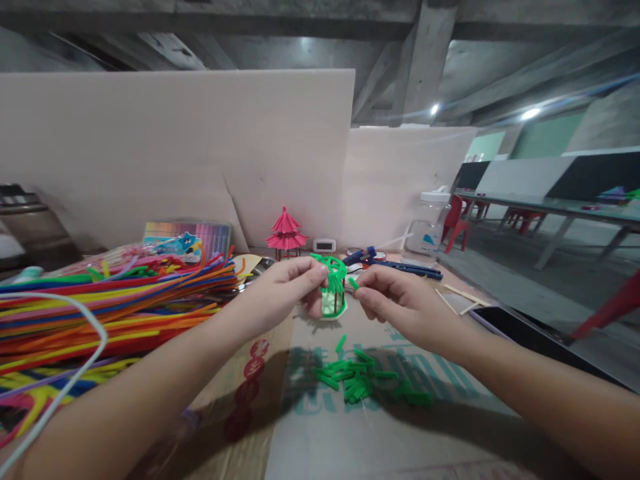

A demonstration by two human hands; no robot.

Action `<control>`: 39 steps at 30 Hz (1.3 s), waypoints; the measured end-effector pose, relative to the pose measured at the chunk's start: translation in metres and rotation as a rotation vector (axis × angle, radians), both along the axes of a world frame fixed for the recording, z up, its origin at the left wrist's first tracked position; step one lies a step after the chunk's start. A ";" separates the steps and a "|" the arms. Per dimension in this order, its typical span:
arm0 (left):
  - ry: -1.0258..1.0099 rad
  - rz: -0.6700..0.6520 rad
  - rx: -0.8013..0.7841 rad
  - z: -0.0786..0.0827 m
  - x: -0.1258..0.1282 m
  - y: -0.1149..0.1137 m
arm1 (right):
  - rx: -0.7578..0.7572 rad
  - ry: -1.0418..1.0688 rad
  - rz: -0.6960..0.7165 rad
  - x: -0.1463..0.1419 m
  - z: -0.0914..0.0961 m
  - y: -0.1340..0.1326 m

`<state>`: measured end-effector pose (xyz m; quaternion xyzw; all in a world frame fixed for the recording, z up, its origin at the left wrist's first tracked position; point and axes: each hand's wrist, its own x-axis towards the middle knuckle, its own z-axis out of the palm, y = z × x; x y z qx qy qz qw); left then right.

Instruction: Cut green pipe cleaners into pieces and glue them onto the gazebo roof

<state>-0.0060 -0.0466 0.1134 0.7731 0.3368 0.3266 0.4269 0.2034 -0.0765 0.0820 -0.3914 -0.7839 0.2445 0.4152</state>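
My left hand (300,283) is closed on the near left side of a small green pavilion model (336,270), its fingers hiding part of it. The model has a ring-like green top, brown posts and a pale base edged in green. Just to its right, my right hand (393,300) pinches a short green pipe cleaner piece (353,284) between thumb and fingertips, apart from the model. Below both hands, a loose pile of short green pieces (357,377) lies on the cardboard (320,440).
Bundles of colourful pipe cleaners (110,313) fill the left side, with a marker set (190,239) behind. A pink pavilion model (287,233), a small digital clock (325,246), a blue glue gun (361,256) and a water bottle (425,227) stand farther back. A phone (530,333) lies right.
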 end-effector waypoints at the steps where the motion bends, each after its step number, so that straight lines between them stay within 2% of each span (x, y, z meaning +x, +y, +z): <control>1: 0.025 0.042 0.030 0.001 -0.001 -0.001 | -0.001 0.009 0.001 0.001 0.000 0.001; 4: 0.142 0.104 0.109 0.001 -0.003 0.002 | -0.006 0.039 0.004 0.002 -0.001 0.004; 9: 0.305 -0.002 0.172 -0.008 -0.004 0.011 | -0.037 0.042 0.008 0.003 -0.006 0.007; 13: 0.453 -0.040 0.269 -0.014 -0.006 0.016 | -0.035 0.012 -0.020 0.002 -0.005 0.009; 15: 0.565 -0.127 0.288 -0.020 -0.008 0.019 | -0.067 0.055 -0.012 0.002 -0.004 0.011; 17: 0.657 -0.273 0.268 -0.030 -0.010 0.024 | -0.146 0.148 0.036 0.000 -0.008 0.012; 19: 0.666 -0.416 0.266 -0.043 -0.011 0.029 | -0.281 0.258 0.110 -0.004 -0.019 0.012; 21: 0.612 -0.483 0.302 -0.055 -0.010 0.033 | -0.446 0.350 0.184 -0.010 -0.036 0.012; 23: 0.580 -0.497 0.332 -0.064 -0.007 0.036 | -0.584 0.401 0.249 -0.017 -0.054 0.013; 25: 0.594 -0.484 0.341 -0.068 -0.004 0.037 | -0.656 0.399 0.305 -0.021 -0.069 0.015; 29: 0.652 -0.452 0.368 -0.066 -0.002 0.037 | -0.719 0.326 0.325 -0.020 -0.080 0.020; 33: 0.677 -0.370 0.381 -0.067 -0.002 0.035 | -0.673 0.392 0.287 -0.015 -0.075 0.023; 36: 0.681 -0.309 0.407 -0.072 0.000 0.032 | -0.538 0.534 0.143 -0.012 -0.074 0.027; 39: 0.672 -0.320 0.505 -0.073 0.004 0.026 | -0.445 0.514 0.020 -0.007 -0.077 0.035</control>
